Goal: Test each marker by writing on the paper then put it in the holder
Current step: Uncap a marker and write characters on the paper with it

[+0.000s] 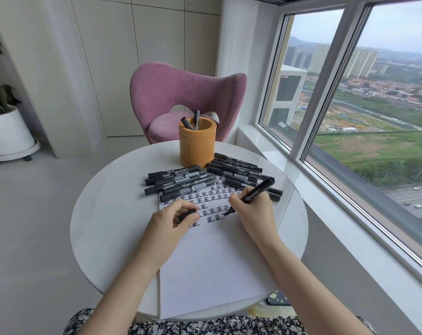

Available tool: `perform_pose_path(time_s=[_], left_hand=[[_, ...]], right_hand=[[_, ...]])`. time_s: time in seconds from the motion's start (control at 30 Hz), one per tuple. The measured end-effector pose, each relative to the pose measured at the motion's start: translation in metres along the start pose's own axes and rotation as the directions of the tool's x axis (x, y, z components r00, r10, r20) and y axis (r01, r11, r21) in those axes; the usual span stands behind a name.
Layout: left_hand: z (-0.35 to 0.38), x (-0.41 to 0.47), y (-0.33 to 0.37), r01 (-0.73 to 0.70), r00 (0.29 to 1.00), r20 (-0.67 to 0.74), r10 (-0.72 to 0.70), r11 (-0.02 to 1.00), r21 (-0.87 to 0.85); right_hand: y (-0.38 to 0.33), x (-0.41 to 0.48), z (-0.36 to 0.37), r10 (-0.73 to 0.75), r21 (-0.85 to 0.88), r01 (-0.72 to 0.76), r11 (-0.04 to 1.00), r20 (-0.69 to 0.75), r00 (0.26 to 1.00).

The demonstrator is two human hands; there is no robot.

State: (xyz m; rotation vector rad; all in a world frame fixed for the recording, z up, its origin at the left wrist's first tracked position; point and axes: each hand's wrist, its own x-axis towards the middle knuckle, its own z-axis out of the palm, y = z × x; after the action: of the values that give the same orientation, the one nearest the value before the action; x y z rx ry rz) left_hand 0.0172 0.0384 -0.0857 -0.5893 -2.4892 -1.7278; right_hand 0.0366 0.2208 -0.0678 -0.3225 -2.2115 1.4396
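Observation:
My right hand (249,209) grips an uncapped black marker (258,189), its tip touching the white paper (212,267) at the end of a row of written characters. My left hand (173,218) rests on the paper, closed around the black marker cap (187,213). Several capped black markers lie in two piles, one at the paper's top left (178,181) and one at its top right (236,169). The orange cylindrical holder (197,146) stands behind them with two markers (193,122) in it.
The round white table (103,213) carries everything. A pink chair (185,97) stands behind it, a window sill (309,189) runs along the right, and a white plant pot (8,131) sits on the floor at far left.

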Motion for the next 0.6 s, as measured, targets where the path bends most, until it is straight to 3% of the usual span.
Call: perform_pose_path(time_s=[0.6], left_hand=[[-0.0003, -0.0005, 0.0000, -0.001, 1.000, 0.000, 0.001, 1.000, 0.002]], right_hand=[[-0.0009, -0.0006, -0.0007, -0.015, -0.004, 0.015, 1.000, -0.002, 1.000]])
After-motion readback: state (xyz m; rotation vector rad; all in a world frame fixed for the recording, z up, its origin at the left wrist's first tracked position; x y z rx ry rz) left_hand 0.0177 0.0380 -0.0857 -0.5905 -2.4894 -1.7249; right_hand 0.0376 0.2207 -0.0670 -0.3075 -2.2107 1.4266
